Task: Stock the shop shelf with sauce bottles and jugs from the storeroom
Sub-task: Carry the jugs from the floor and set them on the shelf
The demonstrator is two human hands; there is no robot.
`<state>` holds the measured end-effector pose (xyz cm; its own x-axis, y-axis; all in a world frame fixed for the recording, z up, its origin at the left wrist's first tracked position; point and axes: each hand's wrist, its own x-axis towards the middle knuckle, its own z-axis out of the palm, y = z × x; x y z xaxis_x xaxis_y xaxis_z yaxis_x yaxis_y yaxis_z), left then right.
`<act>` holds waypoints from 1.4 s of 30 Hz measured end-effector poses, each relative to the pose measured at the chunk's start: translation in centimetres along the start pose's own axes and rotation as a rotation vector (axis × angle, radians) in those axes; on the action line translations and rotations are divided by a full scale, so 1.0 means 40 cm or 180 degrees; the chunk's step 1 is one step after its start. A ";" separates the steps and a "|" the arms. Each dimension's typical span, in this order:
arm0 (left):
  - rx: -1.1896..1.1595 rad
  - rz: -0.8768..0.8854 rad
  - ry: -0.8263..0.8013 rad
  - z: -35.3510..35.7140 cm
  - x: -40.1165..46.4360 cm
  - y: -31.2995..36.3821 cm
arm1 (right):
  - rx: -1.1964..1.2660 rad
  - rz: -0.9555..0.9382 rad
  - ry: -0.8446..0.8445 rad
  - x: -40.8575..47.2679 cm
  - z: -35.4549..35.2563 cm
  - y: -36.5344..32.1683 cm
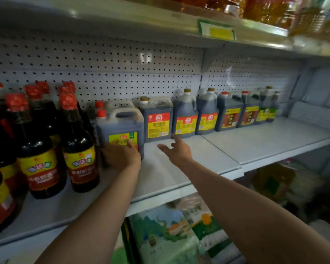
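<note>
Sauce bottles crowd the frame's left. At centre the left hand presses a jug back on the shelf; the right hand hovers open, empty. Rightward, jugs line the back, front bare: stocking looks partway done.

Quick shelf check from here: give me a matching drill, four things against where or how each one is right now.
Things:
1. left hand
2. right hand
3. tall red-capped bottles
4. green-labelled jug

States:
A. far right end of the jug row
B. open above bare shelf, fingers spread
C. standing at the shelf's left end
D. on the front of the handled jug

Pairs: 1-D, 2-B, 3-C, 4-A
</note>
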<state>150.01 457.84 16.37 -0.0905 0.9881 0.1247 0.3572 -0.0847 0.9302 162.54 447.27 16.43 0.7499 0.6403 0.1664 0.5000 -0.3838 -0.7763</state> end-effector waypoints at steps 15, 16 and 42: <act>0.0082 0.1017 -0.2517 0.097 -0.757 0.157 | -0.1121 0.0738 0.1095 -0.531 -0.705 0.375; 0.0132 0.1150 -0.2629 0.095 -0.820 0.156 | -0.1215 0.0834 0.1122 -0.586 -0.746 0.403; 0.1175 0.2504 -0.4873 0.266 -1.621 -0.147 | -0.1016 0.3155 0.1600 -1.327 -0.944 0.937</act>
<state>163.67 395.63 -0.87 0.9892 -0.0290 -0.1437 0.0753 -0.7408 0.6675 157.84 373.75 1.45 0.9262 -0.3454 -0.1512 -0.3714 -0.7661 -0.5245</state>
